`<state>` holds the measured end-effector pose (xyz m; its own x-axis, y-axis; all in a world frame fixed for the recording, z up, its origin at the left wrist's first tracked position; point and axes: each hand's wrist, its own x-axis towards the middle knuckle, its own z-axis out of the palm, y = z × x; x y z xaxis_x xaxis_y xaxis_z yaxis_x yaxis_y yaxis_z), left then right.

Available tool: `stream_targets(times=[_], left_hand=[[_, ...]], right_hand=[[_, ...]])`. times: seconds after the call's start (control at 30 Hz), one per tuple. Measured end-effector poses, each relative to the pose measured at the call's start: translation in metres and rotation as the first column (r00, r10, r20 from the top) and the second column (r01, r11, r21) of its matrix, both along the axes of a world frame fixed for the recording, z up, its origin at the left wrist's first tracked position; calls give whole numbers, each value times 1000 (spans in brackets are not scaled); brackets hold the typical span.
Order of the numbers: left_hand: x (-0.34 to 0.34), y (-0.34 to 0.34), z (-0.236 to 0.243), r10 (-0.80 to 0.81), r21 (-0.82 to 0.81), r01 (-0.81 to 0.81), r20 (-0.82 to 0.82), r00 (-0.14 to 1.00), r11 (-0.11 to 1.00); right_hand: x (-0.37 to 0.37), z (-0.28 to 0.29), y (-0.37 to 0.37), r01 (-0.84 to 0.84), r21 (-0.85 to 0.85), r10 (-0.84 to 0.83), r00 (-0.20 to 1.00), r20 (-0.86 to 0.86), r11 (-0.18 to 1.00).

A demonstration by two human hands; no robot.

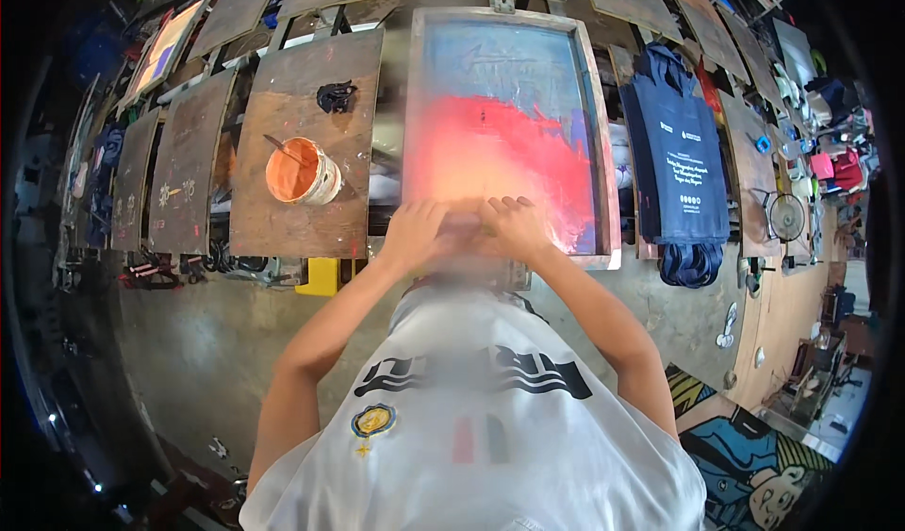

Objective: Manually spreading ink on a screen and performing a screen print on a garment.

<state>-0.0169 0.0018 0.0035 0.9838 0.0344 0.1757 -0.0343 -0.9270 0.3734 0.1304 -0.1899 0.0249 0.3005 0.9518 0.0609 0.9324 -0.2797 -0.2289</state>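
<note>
A wooden-framed printing screen (pixel 603 154) lies in front of me, its blue mesh partly covered with wet red ink (pixel 481 130). At its near end, my left hand (pixel 416 231) and my right hand (pixel 515 227) are side by side, fingers curled over a squeegee (pixel 462 226). The squeegee is mostly hidden by my hands and a blur down the middle of the view. On the wooden board to the left stands a white bucket (pixel 326 181) of orange-red ink with a stick in it. A crumpled black cloth (pixel 336 97) lies behind the bucket.
Dark blue tote bags (pixel 681 144) lie stacked on a board right of the screen, handles hanging over the near edge. More wooden boards (pixel 193 163) line both sides and the back. A small fan (pixel 784 217) stands at the right. A yellow object (pixel 319 276) is below the left board.
</note>
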Motion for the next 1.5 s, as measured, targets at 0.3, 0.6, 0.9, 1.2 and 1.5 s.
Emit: stream_targets(times=[0.3,0.6,0.9,1.2,1.5], left_hand=[[57,51,-2,-295,231,275,55,954,933],[24,-3,7,-146,0,147,103,984,989],[23,-18,3,63,-48,-60,63,996,997],[39,1,-1,-76,-13,77,84,994,997],[20,-23,-6,61,-34,-60,44,997,998]], right_hand=[[-27,-28,16,388,259,-439,880,181,884],[19,-8,-15,79,78,-75,995,-59,994],[6,-14,-23,118,96,-124,991,51,988],[21,-15,-14,133,164,-136,991,4,977],[24,-7,-18,39,-5,-39,999,-20,999]])
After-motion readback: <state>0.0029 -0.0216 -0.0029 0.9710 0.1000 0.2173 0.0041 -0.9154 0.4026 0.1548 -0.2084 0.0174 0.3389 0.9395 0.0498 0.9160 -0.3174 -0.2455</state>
